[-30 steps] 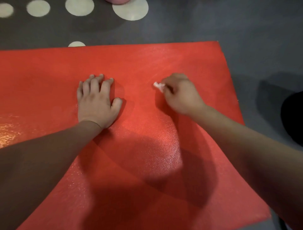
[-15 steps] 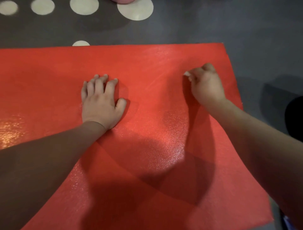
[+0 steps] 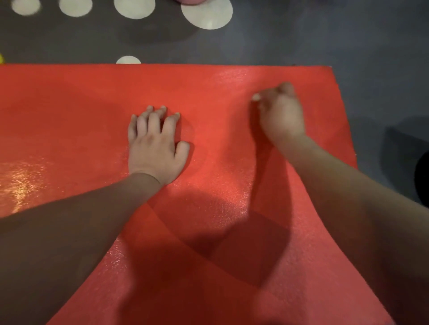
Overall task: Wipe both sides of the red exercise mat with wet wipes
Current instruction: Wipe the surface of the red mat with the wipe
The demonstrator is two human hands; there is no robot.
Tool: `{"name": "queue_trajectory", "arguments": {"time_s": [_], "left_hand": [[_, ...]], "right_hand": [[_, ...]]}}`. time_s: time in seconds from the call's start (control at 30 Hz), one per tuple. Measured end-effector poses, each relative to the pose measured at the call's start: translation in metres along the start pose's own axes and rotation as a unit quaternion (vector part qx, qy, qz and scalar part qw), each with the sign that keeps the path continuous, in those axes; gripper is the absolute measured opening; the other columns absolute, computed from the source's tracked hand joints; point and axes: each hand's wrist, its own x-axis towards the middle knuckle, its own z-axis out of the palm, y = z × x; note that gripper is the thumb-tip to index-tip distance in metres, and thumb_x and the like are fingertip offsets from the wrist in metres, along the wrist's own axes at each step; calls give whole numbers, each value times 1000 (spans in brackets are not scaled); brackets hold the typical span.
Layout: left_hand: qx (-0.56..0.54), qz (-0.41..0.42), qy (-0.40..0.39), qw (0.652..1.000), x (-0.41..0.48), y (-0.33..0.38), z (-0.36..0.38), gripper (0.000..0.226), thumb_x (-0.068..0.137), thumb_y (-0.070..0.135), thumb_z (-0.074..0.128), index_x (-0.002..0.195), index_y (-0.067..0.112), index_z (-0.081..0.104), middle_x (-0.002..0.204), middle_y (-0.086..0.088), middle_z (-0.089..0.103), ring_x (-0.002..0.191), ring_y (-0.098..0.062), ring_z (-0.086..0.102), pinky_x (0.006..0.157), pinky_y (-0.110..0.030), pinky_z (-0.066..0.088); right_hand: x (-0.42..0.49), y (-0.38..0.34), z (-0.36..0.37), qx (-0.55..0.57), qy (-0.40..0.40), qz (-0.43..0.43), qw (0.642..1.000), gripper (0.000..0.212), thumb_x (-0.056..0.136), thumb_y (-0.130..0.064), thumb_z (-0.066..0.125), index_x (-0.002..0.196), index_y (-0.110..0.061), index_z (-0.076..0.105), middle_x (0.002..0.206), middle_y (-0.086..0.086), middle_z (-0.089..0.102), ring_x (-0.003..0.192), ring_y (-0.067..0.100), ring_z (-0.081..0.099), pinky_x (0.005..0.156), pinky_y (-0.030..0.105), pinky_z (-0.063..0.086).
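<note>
The red exercise mat (image 3: 81, 120) lies flat on the floor and fills most of the view. My left hand (image 3: 155, 146) rests palm down on its middle, fingers spread. My right hand (image 3: 281, 113) is curled near the mat's far right corner and grips a small white wet wipe (image 3: 256, 97), of which only a scrap shows at the fingertips. The wipe is pressed against the mat surface.
Dark grey floor (image 3: 348, 34) with white round spots (image 3: 206, 14) lies beyond the mat's far edge. A pink object (image 3: 191, 1) peeks in at the top. A dark shape (image 3: 422, 178) sits at the right edge. Wet sheen glints on the mat's left part (image 3: 21, 183).
My right hand with the wipe swept from the mat's middle rightward and away toward the far right corner, then came back slightly left. My left hand stayed planted.
</note>
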Motion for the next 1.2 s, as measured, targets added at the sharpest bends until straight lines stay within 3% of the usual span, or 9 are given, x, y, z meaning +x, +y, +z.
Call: {"name": "queue_trajectory", "arguments": {"time_s": [0.1, 0.27, 0.33, 0.5, 0.57, 0.63, 0.77, 1.0, 1.2], "left_hand": [[1, -2, -2, 1000, 1, -1, 0, 64, 83, 44, 46, 140, 17, 55, 147, -14, 49, 145, -38, 34, 120, -60, 20], [-3, -4, -12, 1000, 0, 0, -3, 64, 83, 42, 43, 141, 17, 55, 148, -14, 48, 145, -38, 32, 121, -60, 19], [-7, -3, -14, 1000, 1, -1, -3, 64, 83, 42, 42, 141, 18, 55, 149, -14, 48, 146, -37, 32, 122, -58, 18], [-7, -5, -23, 1000, 2, -1, -4, 65, 83, 44, 43, 141, 18, 54, 149, -13, 47, 146, -38, 31, 121, -59, 18], [-5, -5, -29, 1000, 2, -1, -4, 66, 83, 45, 42, 142, 18, 54, 150, -13, 46, 147, -37, 30, 122, -59, 17], [-11, -7, -31, 999, 2, 0, -5, 67, 82, 46, 40, 141, 17, 54, 150, -14, 47, 146, -38, 31, 121, -60, 18], [-12, -3, -29, 1000, 2, -2, -6, 68, 81, 46, 41, 141, 17, 55, 149, -14, 47, 146, -39, 32, 121, -60, 18], [1, 0, -43, 999, 5, -2, -6, 71, 81, 50, 42, 143, 18, 54, 151, -13, 46, 147, -37, 30, 121, -59, 18], [-13, 4, -32, 999, 3, -4, -7, 72, 80, 50, 39, 142, 17, 55, 150, -13, 48, 146, -38, 32, 121, -60, 18]], "right_hand": [[19, 14, 3, -6, 63, 180, 982, 32, 94, -14, 44, 112, -11, 70, 114, 20, 58, 93, 40, 61, 88, 38, 46], [-10, -63, 22, 41, -46, -174, 983, 21, 92, -13, 53, 99, -4, 71, 90, 18, 59, 79, 36, 59, 76, 40, 50], [-1, -55, 19, 36, -66, -223, 972, 29, 94, -22, 47, 101, -6, 72, 92, 17, 58, 82, 36, 59, 76, 41, 53], [38, 12, 1, -28, 36, 123, 991, 33, 94, -11, 43, 111, -3, 70, 112, 22, 58, 96, 38, 59, 89, 34, 41], [38, -4, 3, -28, 22, 155, 987, 30, 95, -9, 43, 115, -6, 66, 117, 17, 54, 103, 30, 55, 82, 23, 41], [33, -41, 12, 3, -25, 71, 997, 28, 95, -10, 48, 116, -12, 66, 120, 13, 53, 106, 25, 53, 77, 18, 36], [32, -76, 27, 48, -78, -198, 976, 32, 92, -8, 48, 114, -6, 71, 105, 20, 59, 95, 37, 61, 85, 36, 50], [69, -10, 19, 5, 51, 117, 992, 45, 82, -18, 35, 102, -11, 75, 108, 17, 66, 102, 32, 58, 87, 25, 38], [61, -97, 47, 95, -52, -151, 983, 33, 85, -7, 47, 102, -8, 76, 94, 19, 61, 86, 36, 62, 78, 37, 51]]}}
